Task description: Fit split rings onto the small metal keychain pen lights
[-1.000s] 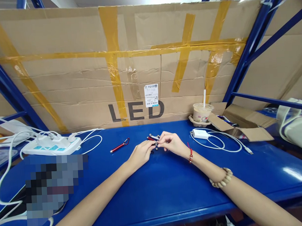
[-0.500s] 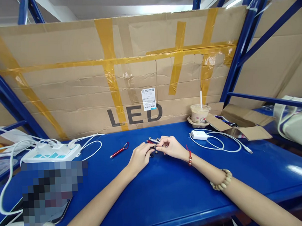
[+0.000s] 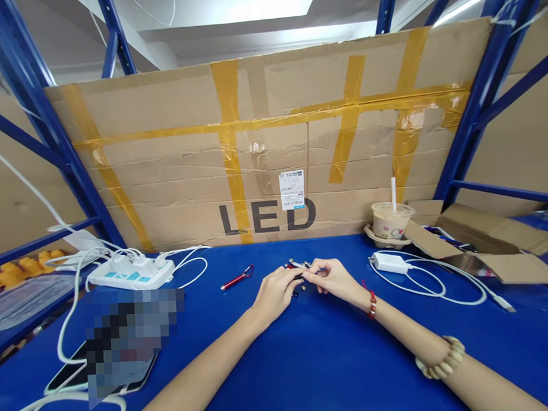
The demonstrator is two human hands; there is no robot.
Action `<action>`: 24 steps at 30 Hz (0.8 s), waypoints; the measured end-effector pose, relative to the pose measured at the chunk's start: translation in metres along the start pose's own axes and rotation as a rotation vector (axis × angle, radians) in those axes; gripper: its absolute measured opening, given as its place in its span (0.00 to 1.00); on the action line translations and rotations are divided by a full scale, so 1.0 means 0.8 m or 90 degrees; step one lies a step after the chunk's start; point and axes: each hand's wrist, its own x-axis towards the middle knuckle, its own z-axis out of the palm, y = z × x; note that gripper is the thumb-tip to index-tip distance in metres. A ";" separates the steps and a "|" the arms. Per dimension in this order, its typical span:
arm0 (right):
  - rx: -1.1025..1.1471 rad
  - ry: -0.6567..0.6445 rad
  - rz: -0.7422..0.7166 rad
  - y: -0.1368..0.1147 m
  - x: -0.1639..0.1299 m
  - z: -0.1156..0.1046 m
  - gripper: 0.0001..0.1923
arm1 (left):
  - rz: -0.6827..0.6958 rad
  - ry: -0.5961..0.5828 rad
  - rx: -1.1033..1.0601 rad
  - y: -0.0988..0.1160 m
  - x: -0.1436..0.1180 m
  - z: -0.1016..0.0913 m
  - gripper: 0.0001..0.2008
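My left hand [image 3: 274,293] and my right hand [image 3: 335,280] meet fingertip to fingertip over a small cluster of pen-like metal pieces [image 3: 296,266] on the blue table [image 3: 308,361]. Both hands pinch a small dark part between them; what it is stays too small to tell. A red pen-shaped item with a clip [image 3: 236,278] lies on the table just left of my left hand. My right arm wears a red bead bracelet and a wooden bead bracelet.
A white power strip [image 3: 134,272] with plugs and white cables sits at the left. A blurred device [image 3: 120,339] lies near the front left. A white charger with coiled cable [image 3: 390,262], a drink cup with a straw [image 3: 389,218] and an open cardboard box [image 3: 484,245] stand at the right. Taped cardboard backs the table.
The view has tilted up and shifted left, so everything sits further right and lower in the picture. My hands stay together on the small parts, pressed a little lower toward the table.
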 end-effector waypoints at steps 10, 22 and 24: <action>-0.101 -0.002 0.006 -0.006 -0.004 0.006 0.19 | -0.032 -0.034 0.037 0.003 -0.001 -0.001 0.09; -0.406 0.089 -0.132 -0.015 -0.008 0.002 0.15 | -0.065 -0.046 0.152 0.001 -0.001 0.004 0.10; -0.432 0.085 -0.161 -0.016 -0.009 0.001 0.15 | -0.067 -0.049 0.153 0.001 -0.001 0.004 0.10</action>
